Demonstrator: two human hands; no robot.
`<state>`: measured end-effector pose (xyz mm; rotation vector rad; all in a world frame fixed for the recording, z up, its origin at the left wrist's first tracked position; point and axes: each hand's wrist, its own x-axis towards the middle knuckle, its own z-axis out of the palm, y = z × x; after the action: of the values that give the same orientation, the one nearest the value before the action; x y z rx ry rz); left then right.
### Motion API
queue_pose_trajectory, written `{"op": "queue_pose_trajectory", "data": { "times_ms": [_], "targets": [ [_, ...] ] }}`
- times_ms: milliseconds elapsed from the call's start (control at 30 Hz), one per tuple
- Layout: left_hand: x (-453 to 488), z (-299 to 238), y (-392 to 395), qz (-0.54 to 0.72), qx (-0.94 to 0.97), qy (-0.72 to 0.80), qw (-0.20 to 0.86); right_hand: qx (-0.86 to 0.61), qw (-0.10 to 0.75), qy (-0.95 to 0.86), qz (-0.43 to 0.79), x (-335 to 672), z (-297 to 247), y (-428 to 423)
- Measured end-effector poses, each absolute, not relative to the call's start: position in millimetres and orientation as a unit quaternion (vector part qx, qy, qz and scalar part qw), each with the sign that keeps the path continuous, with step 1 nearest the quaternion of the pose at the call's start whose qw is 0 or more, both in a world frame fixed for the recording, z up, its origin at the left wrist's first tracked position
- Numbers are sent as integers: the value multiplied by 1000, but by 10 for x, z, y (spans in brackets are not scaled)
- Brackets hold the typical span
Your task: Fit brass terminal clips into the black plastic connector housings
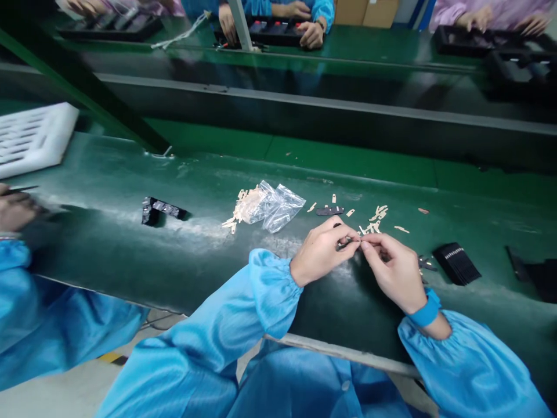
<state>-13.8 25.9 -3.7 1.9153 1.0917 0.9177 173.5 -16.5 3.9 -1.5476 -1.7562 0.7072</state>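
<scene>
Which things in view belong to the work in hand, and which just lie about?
Likely in the work: small dark part at the left hand; loose pale strips; clear bags; black stack.

Likely just lying about: white slotted tray; black assembly at left.

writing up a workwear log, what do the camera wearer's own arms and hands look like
Both the left hand and right hand are ungloved. The left sleeve and right sleeve are bright blue, slightly shiny and loose, with gathered cuffs. A blue wristband circles the right wrist.
</scene>
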Motion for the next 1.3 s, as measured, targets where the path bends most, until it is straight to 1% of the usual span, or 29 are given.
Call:
{"op": "queue_pose_trajectory", "data": {
  "times_ms": [133,267,333,367,467,533,633,733,800,833,900,967,1067,1200,1267,1300],
  "targets": [
    [-128,-66,233,354,755,416,362,-601,349,-656,295,1738,5,-175],
    [-112,-62,243,361,731,422,397,-610,363,-633,309,1747,-14,-155],
    [-113,-33,260,375,718,424,404,-615,371,-628,300,1770,-28,-120],
    [-118,-14,270,390,710,429,400,-624,377,-626,277,1788,-35,-98],
    [-146,41,297,456,674,460,356,-651,382,-634,171,1849,-44,-24],
    [-168,55,302,477,668,473,319,-640,355,-669,133,1877,-40,14],
    [-191,28,281,449,719,458,266,-604,314,-720,134,1882,-30,38],
    [-208,-25,249,397,780,442,196,-601,320,-719,140,1877,-9,26],
    [-223,-47,239,369,804,443,148,-613,343,-690,177,1884,23,5],
    [-232,-51,238,358,813,442,125,-620,353,-666,218,1891,44,-6],
    [-250,-47,245,352,827,431,79,-627,358,-602,342,1909,89,-22],
    [-266,-36,256,355,839,411,41,-608,340,-535,478,1924,130,-28],
    [-280,-36,267,354,851,389,5,-554,316,-477,605,1928,173,-26],
    [-277,-74,270,380,853,357,-30,-523,314,-433,664,1905,200,-30],
    [-268,-86,269,392,852,348,-16,-529,336,-411,662,1895,192,-33],
    [-261,-85,268,388,851,353,14,-538,356,-406,647,1891,182,-32]
  ]
}}
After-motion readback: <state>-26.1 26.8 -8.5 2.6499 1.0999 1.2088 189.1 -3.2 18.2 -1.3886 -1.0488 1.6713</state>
